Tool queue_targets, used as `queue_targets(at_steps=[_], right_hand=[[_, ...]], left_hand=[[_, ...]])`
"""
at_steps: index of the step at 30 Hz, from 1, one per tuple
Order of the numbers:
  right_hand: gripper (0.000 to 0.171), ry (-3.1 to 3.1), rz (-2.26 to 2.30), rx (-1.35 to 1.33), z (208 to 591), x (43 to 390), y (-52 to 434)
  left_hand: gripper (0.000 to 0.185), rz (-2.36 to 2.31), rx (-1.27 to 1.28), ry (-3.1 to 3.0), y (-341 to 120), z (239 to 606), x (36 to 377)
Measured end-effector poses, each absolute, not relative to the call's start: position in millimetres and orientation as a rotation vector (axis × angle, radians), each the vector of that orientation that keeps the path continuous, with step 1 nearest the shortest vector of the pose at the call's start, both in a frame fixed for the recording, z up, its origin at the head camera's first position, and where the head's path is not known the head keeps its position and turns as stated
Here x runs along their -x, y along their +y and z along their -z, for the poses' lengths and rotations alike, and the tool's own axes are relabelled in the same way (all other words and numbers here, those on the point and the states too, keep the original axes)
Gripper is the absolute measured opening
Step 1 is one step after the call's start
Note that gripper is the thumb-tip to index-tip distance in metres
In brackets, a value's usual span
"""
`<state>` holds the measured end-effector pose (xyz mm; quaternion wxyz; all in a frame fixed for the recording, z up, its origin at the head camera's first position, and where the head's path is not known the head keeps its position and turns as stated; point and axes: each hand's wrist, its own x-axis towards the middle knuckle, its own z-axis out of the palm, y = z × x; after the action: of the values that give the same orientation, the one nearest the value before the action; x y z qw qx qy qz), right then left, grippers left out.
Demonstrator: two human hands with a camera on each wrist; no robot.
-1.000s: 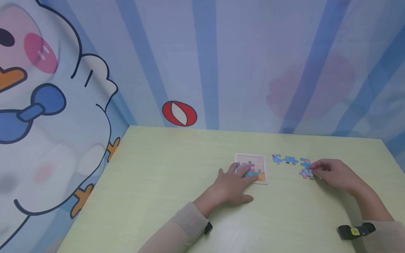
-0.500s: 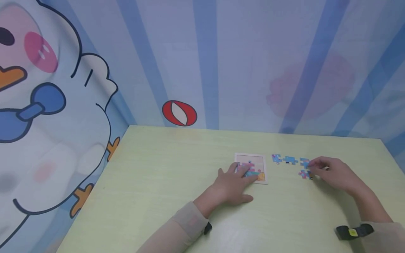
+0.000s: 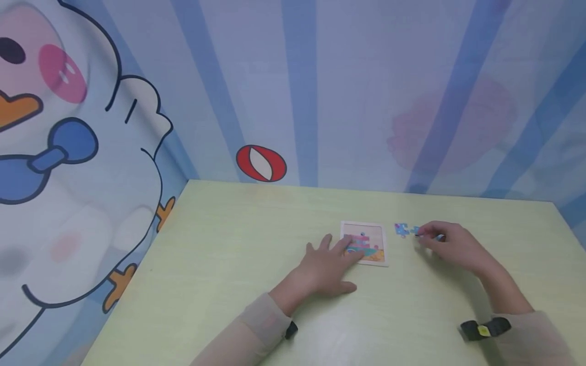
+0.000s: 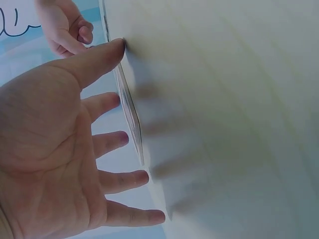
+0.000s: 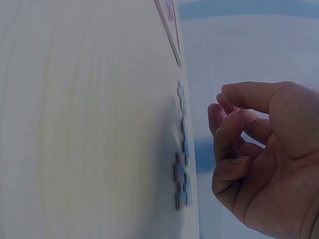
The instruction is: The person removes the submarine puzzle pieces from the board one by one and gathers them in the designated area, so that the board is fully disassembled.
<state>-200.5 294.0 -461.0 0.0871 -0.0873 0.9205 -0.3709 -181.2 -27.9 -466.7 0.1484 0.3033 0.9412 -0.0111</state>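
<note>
Sleeves: two pale sleeves come in at the near edge, a dark wrist strap (image 3: pixel 484 329) on the right one.
Left hand: the left hand (image 3: pixel 326 265) lies flat on the bench (image 3: pixel 238 254), fingers straight and spread, fingertips resting on the near left corner of the puzzle tray (image 3: pixel 364 242); its grip closes on nothing.
Puzzle tray: a small square frame, partly filled with pink and blue picture, lying flat just beyond the left hand.
Right hand: the right hand (image 3: pixel 450 246) hangs just right of the tray with fingers curled over the loose pieces (image 3: pixel 403 230); the wrist view shows fingers and thumb bent with nothing plainly between them, so I cannot tell whether the grip has a piece.
Loose pieces: a short row of blue pieces on the bench beside the tray, the right ones under the hand.
Risk: as I judge it, a curled finger could drag or scatter the neighbouring pieces, and the tray could slide if the left hand's pressure eases.
Hidden: the hand covers most of the row; both wrist views are blurred.
Backdrop: a cartoon curtain (image 3: pixel 68 127) stands behind.
</note>
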Motion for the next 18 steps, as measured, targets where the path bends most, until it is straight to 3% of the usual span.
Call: queue_targets(at_steps=[18], right_hand=[[0.030, 2.676, 1.048, 0.427, 466.0, 223.0, 215.0]], left_hand=[[0.075, 0.028, -0.867, 2.678, -34.3, 464.5, 178.6]])
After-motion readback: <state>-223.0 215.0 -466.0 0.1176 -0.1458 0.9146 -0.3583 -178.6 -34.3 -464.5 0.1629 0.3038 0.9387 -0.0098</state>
